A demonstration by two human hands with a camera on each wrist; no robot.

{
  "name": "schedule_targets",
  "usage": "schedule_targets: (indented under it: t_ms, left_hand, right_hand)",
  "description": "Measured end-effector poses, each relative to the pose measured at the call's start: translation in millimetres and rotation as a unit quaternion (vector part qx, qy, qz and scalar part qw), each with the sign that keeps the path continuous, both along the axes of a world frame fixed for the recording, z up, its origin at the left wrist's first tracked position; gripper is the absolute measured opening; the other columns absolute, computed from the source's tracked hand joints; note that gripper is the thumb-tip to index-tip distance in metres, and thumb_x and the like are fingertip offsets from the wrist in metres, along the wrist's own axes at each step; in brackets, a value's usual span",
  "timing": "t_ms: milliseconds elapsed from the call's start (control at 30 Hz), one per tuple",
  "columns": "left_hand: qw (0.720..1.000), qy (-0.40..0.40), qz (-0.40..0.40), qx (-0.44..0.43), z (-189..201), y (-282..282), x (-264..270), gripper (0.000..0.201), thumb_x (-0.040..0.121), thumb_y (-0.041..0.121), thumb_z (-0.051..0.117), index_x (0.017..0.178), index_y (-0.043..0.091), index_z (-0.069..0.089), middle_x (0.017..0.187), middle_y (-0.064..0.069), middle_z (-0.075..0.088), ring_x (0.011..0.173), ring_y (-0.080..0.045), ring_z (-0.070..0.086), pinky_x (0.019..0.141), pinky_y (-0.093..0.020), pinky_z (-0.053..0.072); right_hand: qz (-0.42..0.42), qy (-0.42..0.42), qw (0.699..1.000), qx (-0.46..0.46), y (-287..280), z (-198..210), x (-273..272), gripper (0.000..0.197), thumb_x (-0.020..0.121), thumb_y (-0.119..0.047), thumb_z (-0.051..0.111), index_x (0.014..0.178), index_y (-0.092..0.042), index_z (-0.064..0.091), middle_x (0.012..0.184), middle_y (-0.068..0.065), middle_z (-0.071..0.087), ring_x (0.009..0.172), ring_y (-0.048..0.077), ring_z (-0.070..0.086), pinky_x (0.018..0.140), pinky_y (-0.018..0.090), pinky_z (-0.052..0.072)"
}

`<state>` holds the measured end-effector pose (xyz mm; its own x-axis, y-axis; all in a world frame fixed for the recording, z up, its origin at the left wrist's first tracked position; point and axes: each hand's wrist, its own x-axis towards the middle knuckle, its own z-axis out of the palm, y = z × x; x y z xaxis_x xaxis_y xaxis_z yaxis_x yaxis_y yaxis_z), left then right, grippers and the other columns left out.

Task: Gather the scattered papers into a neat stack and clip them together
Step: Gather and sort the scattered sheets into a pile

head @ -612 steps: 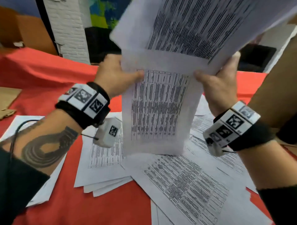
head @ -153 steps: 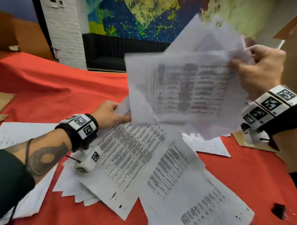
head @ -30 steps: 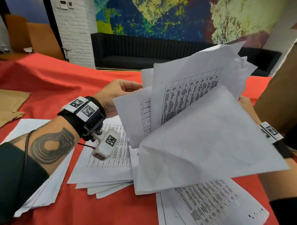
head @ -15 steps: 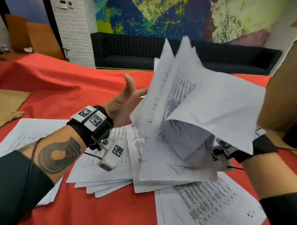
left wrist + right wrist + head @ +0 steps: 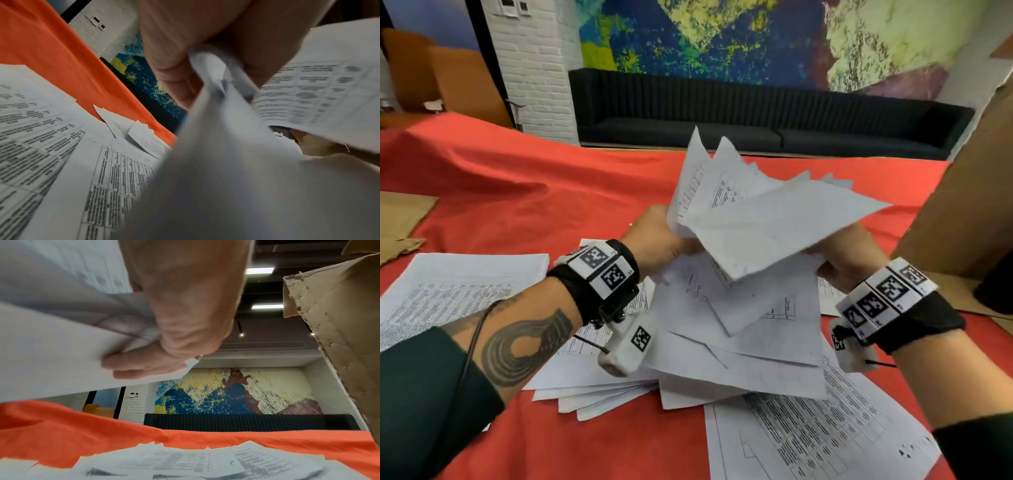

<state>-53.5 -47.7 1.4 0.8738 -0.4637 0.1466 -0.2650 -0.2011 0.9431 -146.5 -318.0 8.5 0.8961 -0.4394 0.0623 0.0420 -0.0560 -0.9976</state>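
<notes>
Both hands hold up a loose, fanned bundle of printed papers (image 5: 767, 233) above the red tablecloth. My left hand (image 5: 657, 240) grips the bundle's left edge; in the left wrist view its fingers (image 5: 174, 68) curl round bunched sheets (image 5: 218, 113). My right hand (image 5: 849, 253) grips the right edge; in the right wrist view its thumb and fingers (image 5: 144, 365) pinch the papers (image 5: 61, 353). More printed sheets lie on the table: a pile under the hands (image 5: 592, 380), a sheet at the left (image 5: 455, 291) and one at the near right (image 5: 818, 435). No clip is in view.
The red cloth (image 5: 517, 192) covers the table and rises in a hump at the far left. Brown cardboard (image 5: 400, 222) lies at the left edge and a tall cardboard piece (image 5: 976, 192) stands at the right. A dark sofa (image 5: 722, 116) runs along the back wall.
My left hand, open beside the bundle half a second ago, now grips its left edge. The bundle has come lower and flatter, and my right hand has risen into view.
</notes>
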Motion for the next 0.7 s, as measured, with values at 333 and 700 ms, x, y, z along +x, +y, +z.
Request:
schedule_targets:
  t_ms: [333,700]
  left_hand:
    - [0.999,-0.045,0.025,-0.009,24,19,3,0.012,0.078,-0.001,0.082,0.085,0.008,0.077,0.074,0.007,0.077,0.063,-0.003,0.068,0.057,-0.022,0.055]
    - [0.941,-0.242,0.225,0.070,98,11,5,0.037,0.085,0.033,0.072,0.067,0.006,0.056,0.061,-0.004,0.047,0.108,-0.043,0.061,0.048,-0.024,0.035]
  right_hand:
    - [-0.054,-0.035,0.997,-0.035,-20,9,-8,0.036,0.056,-0.023,0.076,0.090,-0.018,0.067,0.076,-0.007,0.072,0.063,0.011,0.067,0.065,0.035,0.062]
    - [-0.083,-0.331,0.905,-0.252,23,87,-15,0.015,0.081,-0.003,0.072,0.092,-0.014,0.070,0.086,-0.005,0.070,0.076,-0.005,0.061,0.064,0.025,0.053]
